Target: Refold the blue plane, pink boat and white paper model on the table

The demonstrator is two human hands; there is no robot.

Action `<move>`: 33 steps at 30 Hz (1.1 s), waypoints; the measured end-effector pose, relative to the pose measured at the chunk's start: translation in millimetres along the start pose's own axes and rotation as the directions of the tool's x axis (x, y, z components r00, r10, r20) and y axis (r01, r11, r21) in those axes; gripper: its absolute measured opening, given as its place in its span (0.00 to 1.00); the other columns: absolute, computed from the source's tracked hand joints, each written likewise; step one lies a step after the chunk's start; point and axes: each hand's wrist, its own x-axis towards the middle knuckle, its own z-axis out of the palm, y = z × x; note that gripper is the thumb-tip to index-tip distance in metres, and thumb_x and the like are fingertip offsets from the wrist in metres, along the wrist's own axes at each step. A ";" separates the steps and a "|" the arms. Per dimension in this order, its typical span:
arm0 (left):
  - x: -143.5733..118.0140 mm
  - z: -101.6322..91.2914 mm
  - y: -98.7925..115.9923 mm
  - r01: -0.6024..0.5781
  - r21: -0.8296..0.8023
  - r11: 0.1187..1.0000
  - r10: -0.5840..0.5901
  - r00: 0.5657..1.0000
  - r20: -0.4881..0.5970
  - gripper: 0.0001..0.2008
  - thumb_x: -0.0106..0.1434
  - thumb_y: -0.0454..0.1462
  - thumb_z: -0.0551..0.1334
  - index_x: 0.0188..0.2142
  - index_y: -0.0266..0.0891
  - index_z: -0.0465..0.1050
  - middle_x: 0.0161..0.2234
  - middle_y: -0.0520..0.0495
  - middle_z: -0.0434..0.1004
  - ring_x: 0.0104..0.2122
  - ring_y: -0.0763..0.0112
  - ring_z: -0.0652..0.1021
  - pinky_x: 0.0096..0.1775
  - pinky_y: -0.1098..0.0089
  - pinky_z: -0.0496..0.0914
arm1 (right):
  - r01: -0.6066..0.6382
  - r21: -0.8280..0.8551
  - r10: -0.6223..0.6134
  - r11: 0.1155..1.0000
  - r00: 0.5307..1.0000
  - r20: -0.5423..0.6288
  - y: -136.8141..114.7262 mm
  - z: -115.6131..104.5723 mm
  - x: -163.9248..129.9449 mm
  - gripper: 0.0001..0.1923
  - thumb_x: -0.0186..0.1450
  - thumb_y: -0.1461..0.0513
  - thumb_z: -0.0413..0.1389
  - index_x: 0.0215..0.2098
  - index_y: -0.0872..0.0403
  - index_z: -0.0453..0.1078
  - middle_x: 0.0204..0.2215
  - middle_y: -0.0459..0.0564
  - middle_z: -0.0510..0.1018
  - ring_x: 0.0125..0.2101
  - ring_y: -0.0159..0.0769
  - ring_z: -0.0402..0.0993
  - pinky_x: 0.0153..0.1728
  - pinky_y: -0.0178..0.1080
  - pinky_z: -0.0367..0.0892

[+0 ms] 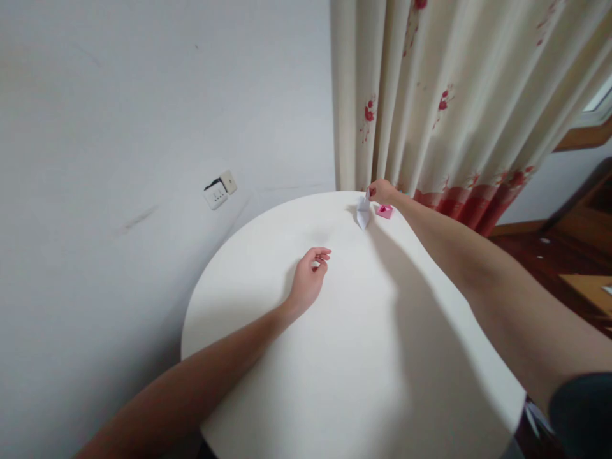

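The right hand (381,190) reaches to the far edge of the round white surface (335,357), its fingers pinched on the top of a white folded paper (363,213) whose lower end rests on the surface; a small pink folded paper (384,211) sits just beside it, under the wrist, near the curtain (454,95); the left hand (308,280) lies on the middle of the surface, well apart from both papers, fingers loosely curled and holding nothing; a wall socket (220,190) shows on the white wall to the left.
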 end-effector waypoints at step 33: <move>-10.1 2.6 -18.2 -0.368 0.717 0.593 -0.026 0.880 0.474 0.34 0.69 0.56 0.47 0.68 0.43 0.54 0.70 0.42 0.49 0.70 0.53 0.50 0.66 0.47 0.42 | 0.237 -0.060 -0.219 0.970 0.952 0.215 -133.4 47.2 -246.4 0.27 0.72 0.58 0.43 0.65 0.63 0.59 0.67 0.67 0.58 0.67 0.50 0.52 0.64 0.56 0.51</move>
